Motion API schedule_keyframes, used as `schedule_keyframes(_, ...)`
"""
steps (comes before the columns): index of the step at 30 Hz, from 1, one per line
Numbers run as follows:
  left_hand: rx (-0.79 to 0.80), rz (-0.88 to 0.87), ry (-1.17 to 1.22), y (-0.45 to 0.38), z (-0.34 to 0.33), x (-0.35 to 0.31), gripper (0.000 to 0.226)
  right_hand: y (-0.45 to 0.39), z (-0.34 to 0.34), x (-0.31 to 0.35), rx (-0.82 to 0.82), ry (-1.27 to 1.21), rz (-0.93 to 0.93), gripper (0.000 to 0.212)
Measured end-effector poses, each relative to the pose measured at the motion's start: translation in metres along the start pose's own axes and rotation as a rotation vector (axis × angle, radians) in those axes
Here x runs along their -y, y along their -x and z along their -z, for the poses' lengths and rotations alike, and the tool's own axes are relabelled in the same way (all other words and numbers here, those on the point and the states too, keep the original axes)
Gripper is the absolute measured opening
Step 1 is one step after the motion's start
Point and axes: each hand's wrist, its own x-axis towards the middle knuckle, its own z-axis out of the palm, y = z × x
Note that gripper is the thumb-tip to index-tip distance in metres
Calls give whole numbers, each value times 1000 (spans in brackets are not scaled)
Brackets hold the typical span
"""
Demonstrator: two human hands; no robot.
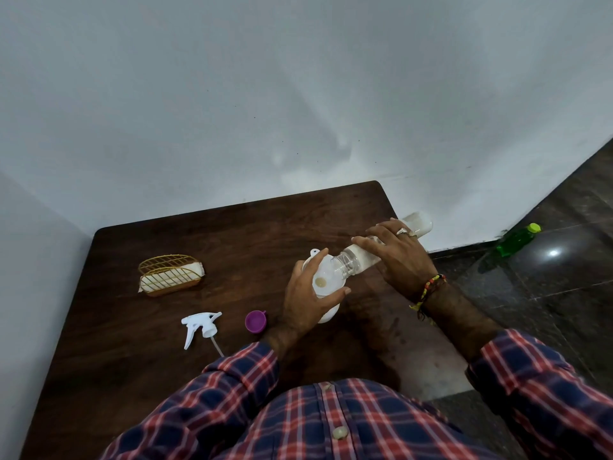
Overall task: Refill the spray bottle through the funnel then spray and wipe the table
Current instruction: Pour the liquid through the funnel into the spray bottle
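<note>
Right hand [399, 257] grips tilted clear plastic bottle [356, 258], mouth over white plastic funnel [323, 282]; left hand [310, 293] grips funnel.

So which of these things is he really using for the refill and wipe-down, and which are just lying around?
In use:
- clear bottle, tipped by the right hand over the funnel
- white funnel, steadied by the left hand on the spray bottle
- trigger sprayer head, off, lying on the table
- napkins in the wire holder, probably for wiping

Lying about:
- purple cap
- green bottle on the floor
</note>
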Motion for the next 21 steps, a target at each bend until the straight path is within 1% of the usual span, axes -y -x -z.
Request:
schedule_keyframes(7, -4, -12, 7, 0, 2, -2, 83, -1, -1, -2, -21, 2, 18, 60)
schedule_keyframes(16, 15, 9, -4, 0, 3, -2, 85, -1, -3, -2, -45, -3, 11, 57)
schedule_keyframes(21, 22, 15, 5, 0, 3, -3, 86, 1, -4, 0, -53, -4, 0, 60)
